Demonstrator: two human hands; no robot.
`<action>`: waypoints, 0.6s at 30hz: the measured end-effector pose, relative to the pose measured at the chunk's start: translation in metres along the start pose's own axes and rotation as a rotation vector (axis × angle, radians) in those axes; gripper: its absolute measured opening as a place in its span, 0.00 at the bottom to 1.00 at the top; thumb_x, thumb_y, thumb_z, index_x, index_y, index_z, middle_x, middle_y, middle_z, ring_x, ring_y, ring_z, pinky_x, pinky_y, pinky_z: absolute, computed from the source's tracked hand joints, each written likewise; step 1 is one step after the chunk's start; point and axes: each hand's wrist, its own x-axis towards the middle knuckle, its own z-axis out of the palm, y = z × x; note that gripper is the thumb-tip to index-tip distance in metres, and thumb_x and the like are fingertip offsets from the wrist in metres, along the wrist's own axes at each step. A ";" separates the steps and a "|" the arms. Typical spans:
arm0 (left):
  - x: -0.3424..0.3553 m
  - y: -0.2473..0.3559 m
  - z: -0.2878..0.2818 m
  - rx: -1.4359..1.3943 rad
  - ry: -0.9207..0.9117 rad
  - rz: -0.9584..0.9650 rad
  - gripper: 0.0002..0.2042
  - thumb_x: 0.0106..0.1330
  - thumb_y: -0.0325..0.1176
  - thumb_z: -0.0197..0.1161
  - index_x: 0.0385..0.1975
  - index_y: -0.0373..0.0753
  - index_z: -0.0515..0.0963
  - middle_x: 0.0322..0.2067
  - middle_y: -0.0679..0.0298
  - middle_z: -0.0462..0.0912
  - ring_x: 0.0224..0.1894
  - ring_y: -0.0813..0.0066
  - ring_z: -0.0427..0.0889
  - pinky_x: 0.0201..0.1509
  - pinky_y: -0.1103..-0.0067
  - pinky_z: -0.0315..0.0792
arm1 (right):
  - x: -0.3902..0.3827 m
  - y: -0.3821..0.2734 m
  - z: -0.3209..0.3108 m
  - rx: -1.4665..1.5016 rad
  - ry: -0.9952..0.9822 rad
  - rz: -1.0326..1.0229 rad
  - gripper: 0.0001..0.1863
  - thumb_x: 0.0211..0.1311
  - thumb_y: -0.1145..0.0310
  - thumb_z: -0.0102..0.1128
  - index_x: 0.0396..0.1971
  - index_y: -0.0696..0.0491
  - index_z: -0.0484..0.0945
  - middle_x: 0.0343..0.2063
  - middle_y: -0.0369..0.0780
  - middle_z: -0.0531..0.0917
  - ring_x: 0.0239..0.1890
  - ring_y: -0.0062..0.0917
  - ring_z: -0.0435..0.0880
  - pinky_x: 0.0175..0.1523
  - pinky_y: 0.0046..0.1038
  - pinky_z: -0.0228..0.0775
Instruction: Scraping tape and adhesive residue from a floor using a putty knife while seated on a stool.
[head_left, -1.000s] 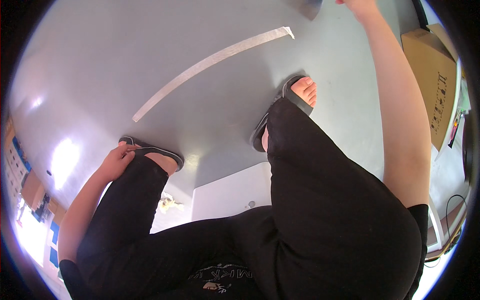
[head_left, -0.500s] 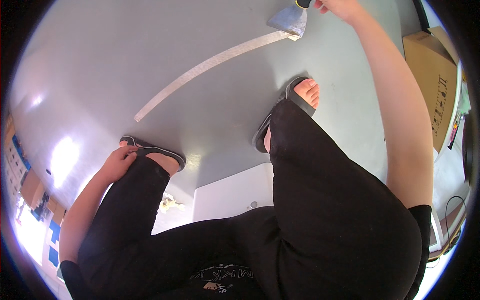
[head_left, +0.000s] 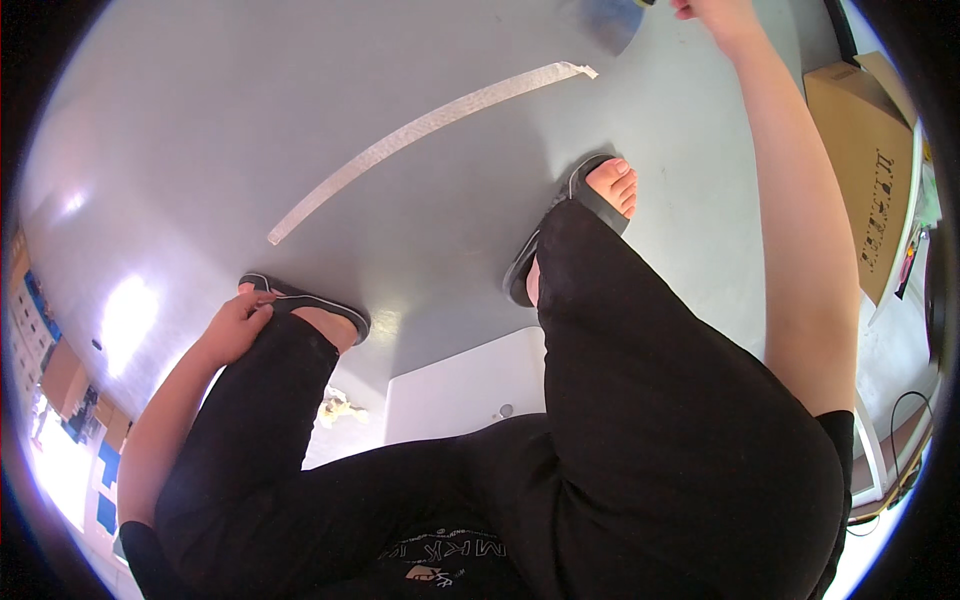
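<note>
My right hand (head_left: 722, 14) reaches out to the top edge, partly cut off, and is closed on a putty knife whose blurred, broad metal blade (head_left: 606, 22) hangs just above the floor; most of its handle is out of view. Below the blade, a long pale strip of tape (head_left: 425, 125) lies on the grey floor, its far right end crumpled and lifted. The blade is apart from that end. My left hand (head_left: 237, 326) rests loosely on my left knee, fingers apart and holding nothing.
My sandalled feet stand on the grey floor (head_left: 440, 230) below the tape. A white seat or box (head_left: 450, 385) shows between my legs, beside crumpled yellowish scraps (head_left: 340, 406). An open cardboard box (head_left: 850, 150) stands at the right, with a black cable (head_left: 897, 420) lower down.
My right hand and the putty knife have moved up and slightly right, off the tape's end. That end now shows in full, with its corner curled. My left hand has stayed still.
</note>
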 end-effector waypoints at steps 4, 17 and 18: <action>0.000 0.001 0.000 0.018 -0.003 0.022 0.17 0.71 0.35 0.55 0.56 0.35 0.76 0.50 0.55 0.83 0.54 0.61 0.80 0.61 0.71 0.70 | -0.014 0.008 0.012 0.129 0.071 0.159 0.18 0.60 0.74 0.60 0.49 0.57 0.68 0.32 0.40 0.76 0.27 0.23 0.79 0.31 0.26 0.76; -0.002 -0.008 0.005 -0.066 -0.007 0.027 0.16 0.71 0.33 0.54 0.56 0.36 0.77 0.50 0.57 0.82 0.51 0.66 0.81 0.58 0.73 0.71 | -0.036 0.015 0.020 0.074 -0.026 0.183 0.18 0.63 0.72 0.59 0.51 0.57 0.68 0.34 0.41 0.77 0.29 0.22 0.78 0.34 0.27 0.76; 0.001 -0.008 0.004 -0.067 -0.006 0.040 0.16 0.71 0.33 0.54 0.56 0.37 0.77 0.49 0.57 0.82 0.51 0.66 0.81 0.58 0.73 0.71 | -0.037 0.019 0.014 0.082 -0.029 0.121 0.18 0.63 0.73 0.59 0.51 0.58 0.68 0.35 0.41 0.77 0.29 0.22 0.78 0.34 0.27 0.76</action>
